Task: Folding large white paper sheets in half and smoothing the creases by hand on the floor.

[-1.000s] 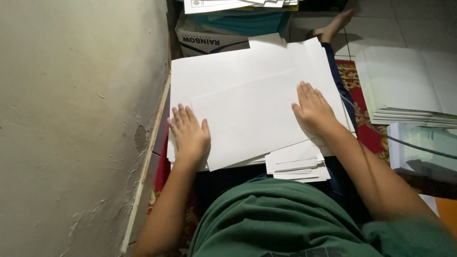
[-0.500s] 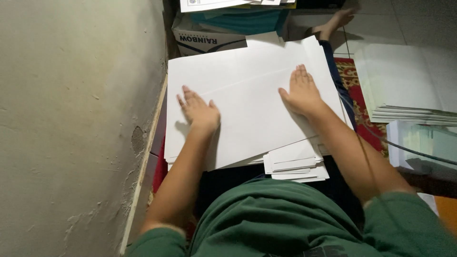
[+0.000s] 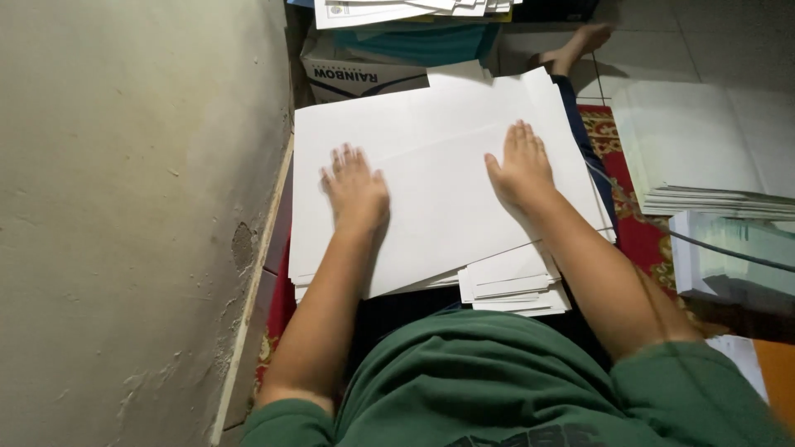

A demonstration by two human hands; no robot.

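A large white sheet of paper [image 3: 439, 199] lies across my lap on top of more big white sheets. My left hand [image 3: 356, 189] rests flat on its left part, fingers spread. My right hand [image 3: 522, 168] presses flat on its right part, fingers pointing away from me. Neither hand grips anything. A smaller pile of folded white papers [image 3: 513, 285] sticks out from under the sheet's near right corner, just below my right forearm.
A plastered wall [image 3: 132, 207] runs along my left. A cardboard box [image 3: 364, 74] with teal material and papers on top stands beyond the sheets. A tall stack of white paper [image 3: 704, 157] sits at right on a red patterned rug [image 3: 642, 240]. A bare foot [image 3: 575, 45] shows at the top.
Both hands have slid away from me across the sheet, from its near edge toward its middle, staying flat on the paper.
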